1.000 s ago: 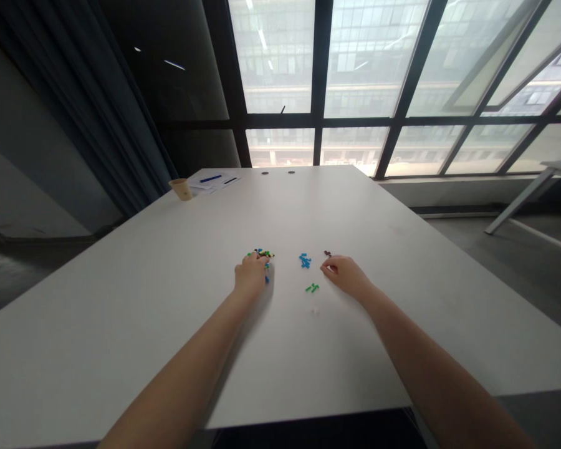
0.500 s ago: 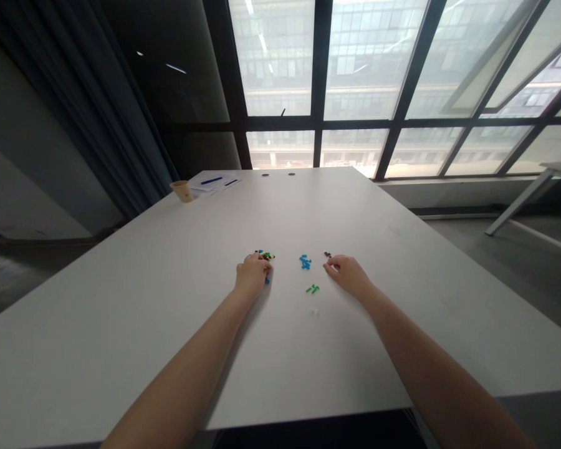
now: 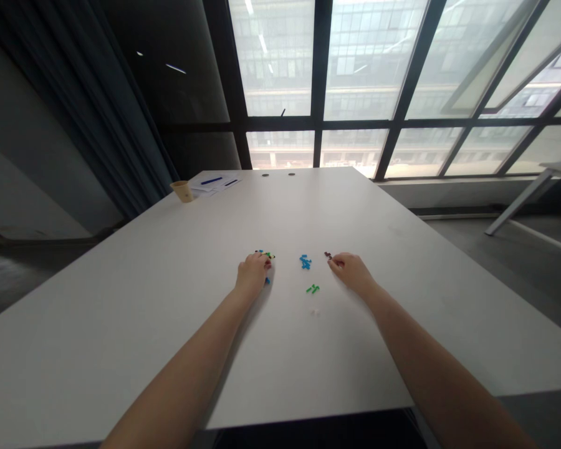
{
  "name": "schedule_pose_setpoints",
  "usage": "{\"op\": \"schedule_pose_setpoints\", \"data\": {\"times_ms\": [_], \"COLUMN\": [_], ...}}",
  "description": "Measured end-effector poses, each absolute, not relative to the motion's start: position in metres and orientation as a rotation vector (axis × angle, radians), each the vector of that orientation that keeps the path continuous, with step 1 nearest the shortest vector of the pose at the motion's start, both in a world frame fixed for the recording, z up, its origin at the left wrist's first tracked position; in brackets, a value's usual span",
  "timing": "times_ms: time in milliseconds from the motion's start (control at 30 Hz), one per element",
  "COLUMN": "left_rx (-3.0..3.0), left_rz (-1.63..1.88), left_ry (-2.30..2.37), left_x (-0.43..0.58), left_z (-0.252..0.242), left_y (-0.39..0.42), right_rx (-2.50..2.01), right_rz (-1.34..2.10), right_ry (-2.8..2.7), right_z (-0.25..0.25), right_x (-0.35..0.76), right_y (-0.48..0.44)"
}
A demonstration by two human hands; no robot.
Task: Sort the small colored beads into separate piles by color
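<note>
My left hand (image 3: pixel 251 272) rests at a small mixed pile of toy building bricks (image 3: pixel 268 254), in green, blue, yellow and dark colours. Its fingers are curled together, and what they hold, if anything, is hidden. A blue brick (image 3: pixel 267 281) lies under the edge of that hand. My right hand (image 3: pixel 352 270) is closed in a pinch beside a few dark brown bricks (image 3: pixel 327 254); whatever is between its fingertips is too small to name. Between the hands lie a cluster of blue bricks (image 3: pixel 305 262), several green bricks (image 3: pixel 313 289) and a few pale pieces (image 3: pixel 315 312).
All this lies on a long white table (image 3: pixel 285 362). A tan paper cup (image 3: pixel 182 191) stands at the far left edge, next to paper sheets (image 3: pixel 217 183) with a blue pen (image 3: pixel 212 181). Windows rise behind the far end.
My right hand has shifted slightly right, its fingertips drawing together close to the brown bricks. My left hand has stayed at the mixed pile, with its fingers moving a little.
</note>
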State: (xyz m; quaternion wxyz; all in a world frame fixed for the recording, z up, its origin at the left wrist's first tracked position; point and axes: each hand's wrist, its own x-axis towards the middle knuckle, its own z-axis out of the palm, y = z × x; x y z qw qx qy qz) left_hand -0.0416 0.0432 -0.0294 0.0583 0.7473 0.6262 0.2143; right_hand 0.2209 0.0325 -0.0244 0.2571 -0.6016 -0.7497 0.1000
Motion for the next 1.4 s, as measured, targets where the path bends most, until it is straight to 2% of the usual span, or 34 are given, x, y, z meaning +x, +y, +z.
{"op": "schedule_pose_setpoints", "data": {"times_ms": [167,433,900,1400], "left_rx": [1.872,1.468,1.034,1.263], "left_rz": [0.955,1.109,0.945,0.810], "left_ry": [1.435,0.856,0.814,0.803], "left_x": [-0.026,-0.007,0.005,0.006], "left_z": [-0.026,-0.016,-0.024,-0.029], "left_y": [0.039,0.023,0.014,0.016], "right_rx": [-1.581,-1.428,-1.025,-0.855], "right_rz": [0.272,0.281,0.173,0.145], "right_ry": [-2.036,-2.032,-1.946,-2.140], "right_z": [-0.021,-0.014,0.000,0.000], "right_x": [0.217,0.211,0.195,0.178], "right_y": [0.029,0.023,0.005,-0.008]}}
